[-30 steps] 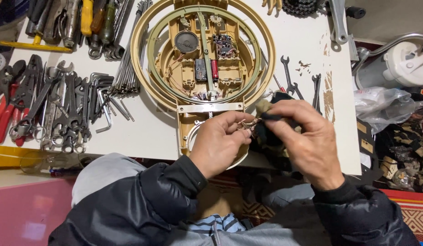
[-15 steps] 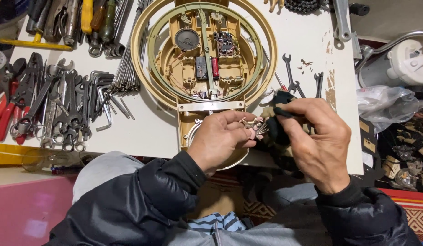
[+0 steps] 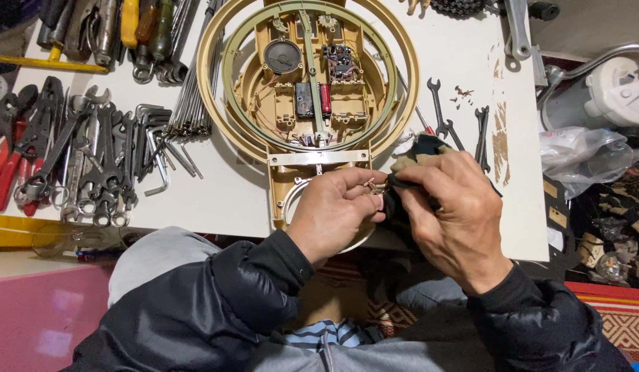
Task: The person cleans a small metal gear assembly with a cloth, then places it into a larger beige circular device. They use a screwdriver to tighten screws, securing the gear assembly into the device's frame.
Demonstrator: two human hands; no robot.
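A round tan clock housing (image 3: 216,103) lies open, back side up, on the white table (image 3: 223,200), showing a speaker, a small circuit board and batteries inside. Over its lower tan extension (image 3: 281,186), my left hand (image 3: 333,213) pinches a small metal part (image 3: 376,186) with thin wires. My right hand (image 3: 450,213) grips a dark cloth (image 3: 423,148) and presses it against that part. Both hands touch at the fingertips, near the table's front edge.
Wrenches, pliers and hex keys (image 3: 92,158) lie spread at the left, with thin metal rods (image 3: 192,89) beside the housing. Two small spanners (image 3: 440,110) and loose screws (image 3: 463,91) lie at the right. A plastic bag (image 3: 581,155) and white appliance (image 3: 619,86) stand beyond the table's right edge.
My hands have stayed together over the lower part of the housing; the right hand with the cloth has shifted slightly against the small part. Nothing else has moved.
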